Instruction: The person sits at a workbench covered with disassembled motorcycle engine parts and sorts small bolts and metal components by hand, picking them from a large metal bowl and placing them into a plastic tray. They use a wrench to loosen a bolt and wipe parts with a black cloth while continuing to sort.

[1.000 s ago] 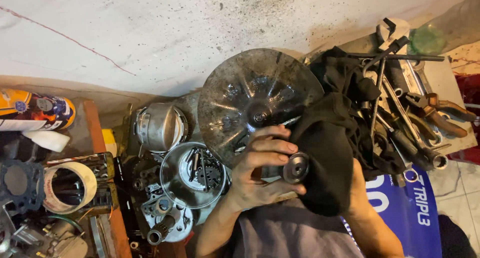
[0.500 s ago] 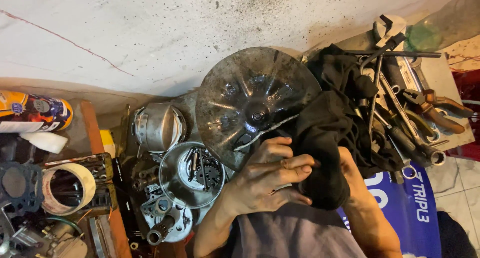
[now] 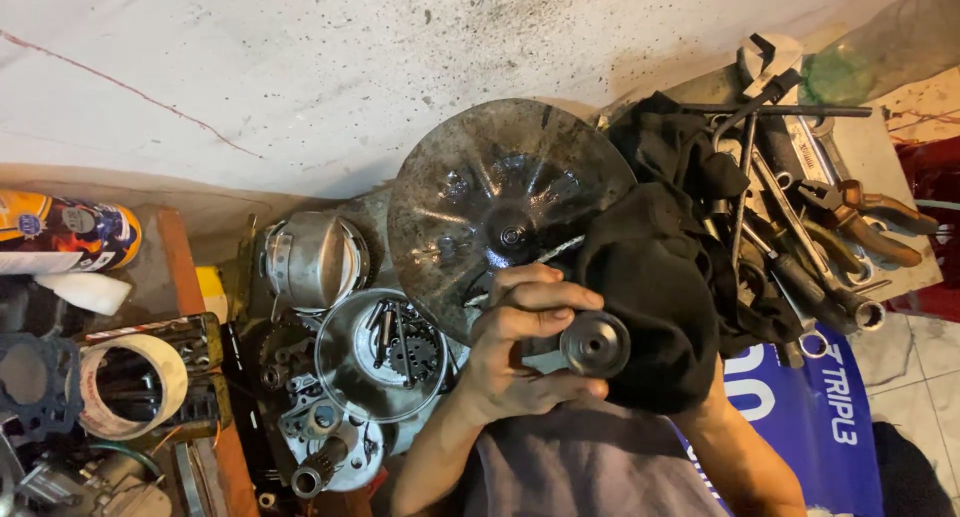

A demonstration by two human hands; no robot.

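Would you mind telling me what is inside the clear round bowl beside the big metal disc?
The clear bowl holds a heap of bolts and a small toothed gear. What lies beneath that heap, and under the bowl itself, is covered and cannot be made out.

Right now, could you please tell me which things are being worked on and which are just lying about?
In hand:
left hand gripping metal hub
black rag, hiding the right hand

Lying about:
big metal disc
wrenches
pliers
bowl of bolts
tape roll
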